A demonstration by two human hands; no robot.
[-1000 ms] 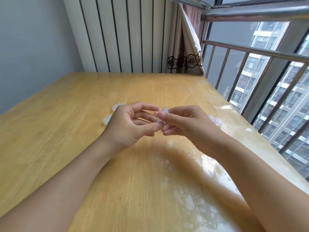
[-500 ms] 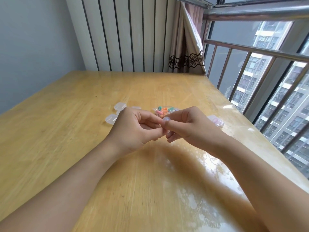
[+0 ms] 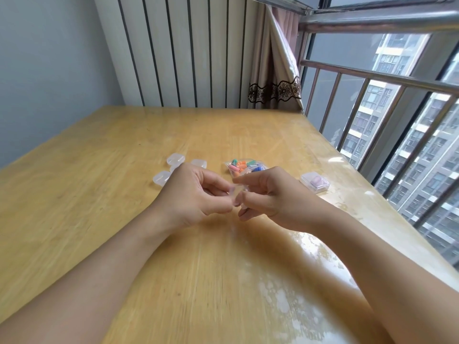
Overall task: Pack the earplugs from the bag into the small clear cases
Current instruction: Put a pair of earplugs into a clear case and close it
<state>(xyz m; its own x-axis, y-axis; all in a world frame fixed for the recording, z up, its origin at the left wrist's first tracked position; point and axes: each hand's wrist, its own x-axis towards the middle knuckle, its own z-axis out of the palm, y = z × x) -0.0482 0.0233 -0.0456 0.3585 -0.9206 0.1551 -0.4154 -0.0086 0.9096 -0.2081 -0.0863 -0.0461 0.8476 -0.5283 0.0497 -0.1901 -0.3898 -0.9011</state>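
Both hands have drifted nearer, fingers still pinching 1 small, blurred clear case.

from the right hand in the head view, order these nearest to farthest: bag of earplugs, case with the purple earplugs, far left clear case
From the right hand:
1. Bag of earplugs, just beyond its fingers.
2. Case with the purple earplugs, off to its right near the window.
3. Far left clear case, past the left hand.

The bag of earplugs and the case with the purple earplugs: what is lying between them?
Head view: only bare table between the bag and the case.
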